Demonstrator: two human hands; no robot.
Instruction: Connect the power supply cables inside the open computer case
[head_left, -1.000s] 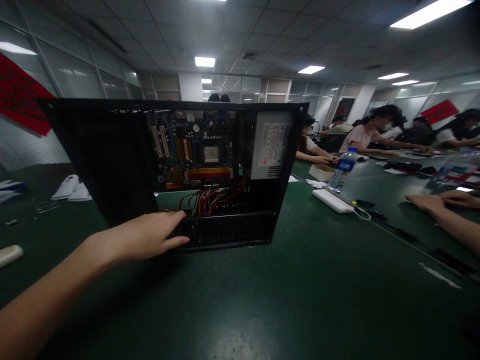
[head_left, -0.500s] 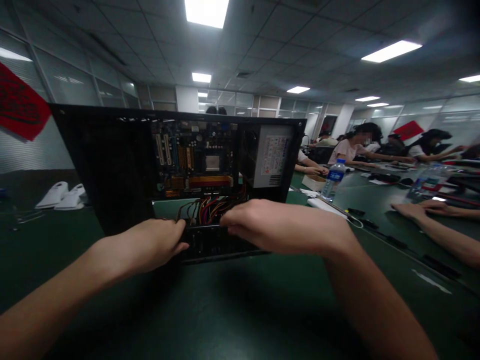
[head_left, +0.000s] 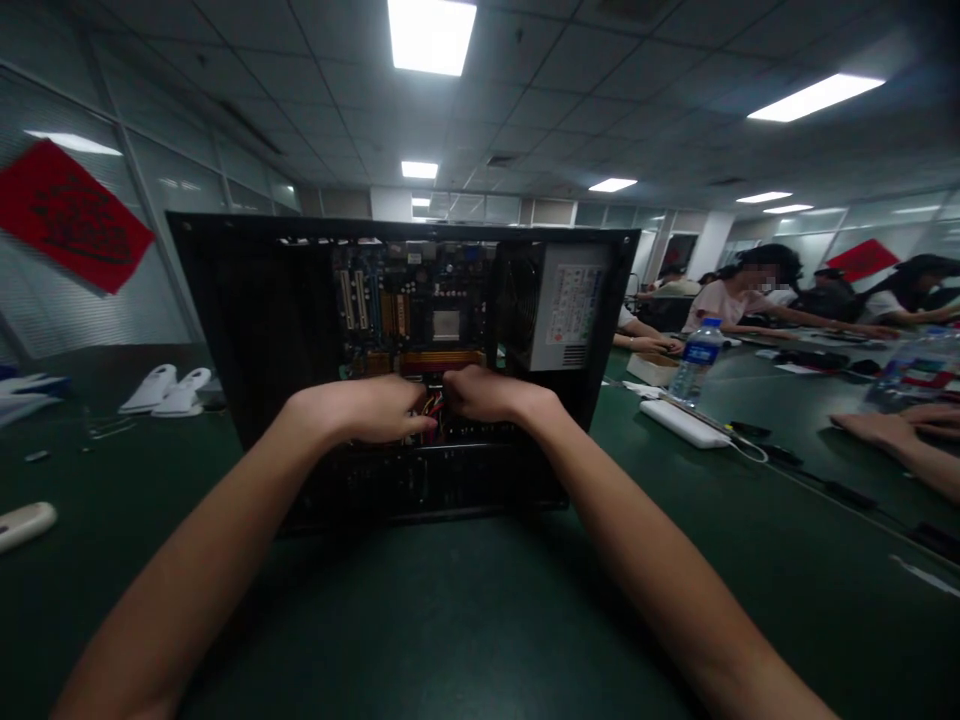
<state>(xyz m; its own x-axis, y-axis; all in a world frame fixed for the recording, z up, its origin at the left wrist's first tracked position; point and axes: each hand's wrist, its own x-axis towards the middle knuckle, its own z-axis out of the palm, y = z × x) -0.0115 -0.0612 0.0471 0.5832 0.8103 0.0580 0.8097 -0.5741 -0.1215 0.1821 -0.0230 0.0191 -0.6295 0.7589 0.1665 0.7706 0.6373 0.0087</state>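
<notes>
An open black computer case (head_left: 442,490) stands on the green table in front of me, its inside facing me. The motherboard (head_left: 446,325) sits at its back, with a silver power supply (head_left: 574,310) in the upper right corner. Reaching into the lower part, my left hand (head_left: 379,408) is closed around the coloured power cables (head_left: 433,402). My right hand (head_left: 487,392) is closed on the same bundle from the other side, knuckles up. The two hands almost meet. Most of the bundle and the fingertips are hidden behind the hands.
White slippers (head_left: 169,390) and a pale handle-like object (head_left: 26,525) lie to the left. A water bottle (head_left: 696,360), a white power strip (head_left: 684,423) and a small open box (head_left: 652,368) stand to the right. Other people (head_left: 739,290) sit along the table.
Both hands have moved deeper into the case and closer together, away from its near edge. My view has shifted left, so the case appears farther right.
</notes>
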